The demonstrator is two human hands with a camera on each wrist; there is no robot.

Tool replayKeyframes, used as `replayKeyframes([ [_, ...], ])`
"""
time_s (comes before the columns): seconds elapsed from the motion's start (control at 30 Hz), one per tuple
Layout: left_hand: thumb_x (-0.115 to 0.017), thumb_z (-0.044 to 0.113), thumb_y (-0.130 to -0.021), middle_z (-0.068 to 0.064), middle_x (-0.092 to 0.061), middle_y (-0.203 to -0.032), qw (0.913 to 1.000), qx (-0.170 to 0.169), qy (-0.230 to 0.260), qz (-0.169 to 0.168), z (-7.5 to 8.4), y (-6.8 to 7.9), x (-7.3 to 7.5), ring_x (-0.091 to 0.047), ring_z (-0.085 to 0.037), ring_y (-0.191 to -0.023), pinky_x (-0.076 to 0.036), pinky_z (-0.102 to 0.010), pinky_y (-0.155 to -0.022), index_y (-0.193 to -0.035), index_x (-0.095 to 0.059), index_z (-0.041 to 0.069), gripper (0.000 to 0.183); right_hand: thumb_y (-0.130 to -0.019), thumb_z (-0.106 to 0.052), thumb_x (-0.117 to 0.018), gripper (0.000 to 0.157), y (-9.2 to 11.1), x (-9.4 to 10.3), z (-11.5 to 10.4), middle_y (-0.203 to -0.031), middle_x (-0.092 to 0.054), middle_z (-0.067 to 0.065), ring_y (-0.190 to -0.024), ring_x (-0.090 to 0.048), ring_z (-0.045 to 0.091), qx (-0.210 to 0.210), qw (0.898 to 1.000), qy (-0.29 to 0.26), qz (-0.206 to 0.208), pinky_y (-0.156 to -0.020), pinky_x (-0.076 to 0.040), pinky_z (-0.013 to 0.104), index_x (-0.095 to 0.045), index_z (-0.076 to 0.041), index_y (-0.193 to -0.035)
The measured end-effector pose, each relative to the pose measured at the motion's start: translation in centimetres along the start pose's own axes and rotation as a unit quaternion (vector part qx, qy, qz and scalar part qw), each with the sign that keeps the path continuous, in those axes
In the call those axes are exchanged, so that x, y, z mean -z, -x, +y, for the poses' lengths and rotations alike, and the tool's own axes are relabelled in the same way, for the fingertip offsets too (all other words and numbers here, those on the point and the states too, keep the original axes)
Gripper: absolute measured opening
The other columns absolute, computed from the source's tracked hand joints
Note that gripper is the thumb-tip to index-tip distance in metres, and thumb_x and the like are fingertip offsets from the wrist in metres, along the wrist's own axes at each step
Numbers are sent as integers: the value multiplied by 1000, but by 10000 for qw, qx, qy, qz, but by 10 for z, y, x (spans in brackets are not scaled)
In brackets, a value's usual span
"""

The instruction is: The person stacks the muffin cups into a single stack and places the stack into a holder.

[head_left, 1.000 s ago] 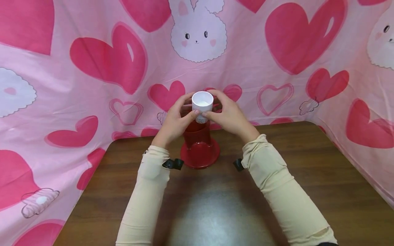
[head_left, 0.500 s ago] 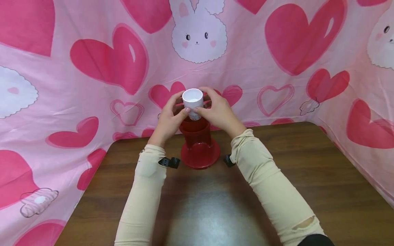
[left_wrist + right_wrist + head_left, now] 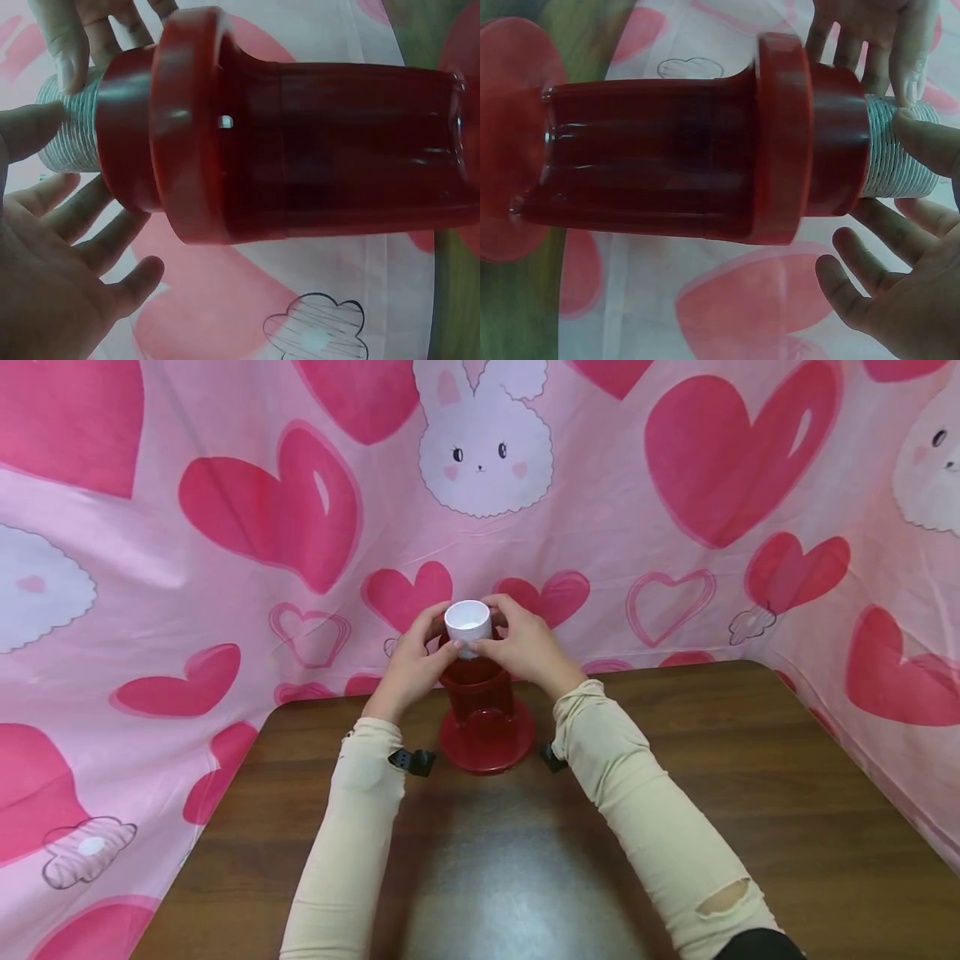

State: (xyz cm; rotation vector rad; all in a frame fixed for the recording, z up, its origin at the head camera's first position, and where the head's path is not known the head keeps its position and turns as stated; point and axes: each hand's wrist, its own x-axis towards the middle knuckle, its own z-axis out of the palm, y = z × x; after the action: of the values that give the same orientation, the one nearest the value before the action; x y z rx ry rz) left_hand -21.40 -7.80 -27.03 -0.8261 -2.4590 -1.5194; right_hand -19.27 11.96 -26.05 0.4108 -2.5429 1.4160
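Observation:
A stack of white cups (image 3: pixel 467 633) stands upright at the top of a red cup holder (image 3: pixel 482 702), its uppermost cup facing up. In the wrist views the stack's close ridges (image 3: pixel 79 124) show above the red collar (image 3: pixel 838 142), and its lower end is hidden inside. My left hand (image 3: pixel 414 662) grips the stack from the left, thumb in front and fingers round the side. From the right, my right hand (image 3: pixel 531 647) grips it in the same way. Both thumbs nearly meet at the front.
The holder's round red base (image 3: pixel 487 747) stands on a brown wooden table (image 3: pixel 495 877), near its back edge. Pink cloth (image 3: pixel 615 510) printed with hearts and rabbits hangs behind and at the sides. Black straps (image 3: pixel 412 762) sit on both wrists.
Both hands have carried the cup stack a little to the left, then lowered it at the red holder's top. The holder has stayed in place.

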Motion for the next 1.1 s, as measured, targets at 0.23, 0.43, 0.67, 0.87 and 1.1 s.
replayKeyframes([
  [0.23, -66, 22, -99, -13, -52, -145, 9995, 77, -297, -104, -6, 3, -1, -45, -25, -137, -37, -46, -112, -149, -46, 14, 54, -89, -26, -79, 58, 0, -4, 8, -130, -61, 10, -123, -56, 28, -56, 9998, 176, -52, -102, -47, 45, -52, -12, -139],
  [0.43, -68, 24, -97, -11, -53, -145, 9983, 161, -560, -75, -7, 5, 2, -44, -23, -137, -33, -47, -114, -150, -48, 13, 57, -88, -28, -80, 60, 2, -7, 12, -133, -61, 9, -123, -57, 28, 0, 9999, 134, -48, -103, -47, 44, -54, -11, -140],
  [0.67, -70, 21, -96, -10, -57, -140, 9978, 128, -648, -30, -10, 5, 2, -47, -24, -132, -32, -54, -113, -148, -50, 10, 57, -90, -22, -78, 58, 4, -9, 15, -133, -61, 9, -122, -57, 26, 241, 9996, -132, 1, -102, -47, 40, -53, -7, -140],
  [0.87, -68, 20, -97, -9, -56, -140, 9965, 211, -802, 120, -10, 7, 1, -47, -24, -131, -36, -52, -110, -143, -56, 11, 48, -91, -20, -77, 57, 3, -10, 16, -136, -61, 10, -122, -58, 28, 304, 9994, -147, 32, -104, -46, 39, -53, -5, -140],
  [1.1, -61, 26, -102, -8, -50, -149, 9908, 189, -1335, -100, -9, 10, -2, -43, -27, -137, -35, -49, -112, -145, -56, 13, 45, -94, -23, -70, 48, 6, -7, 13, -133, -63, 7, -122, -56, 26, 580, 9972, 439, 160, -104, -46, 41, -59, -14, -140],
])
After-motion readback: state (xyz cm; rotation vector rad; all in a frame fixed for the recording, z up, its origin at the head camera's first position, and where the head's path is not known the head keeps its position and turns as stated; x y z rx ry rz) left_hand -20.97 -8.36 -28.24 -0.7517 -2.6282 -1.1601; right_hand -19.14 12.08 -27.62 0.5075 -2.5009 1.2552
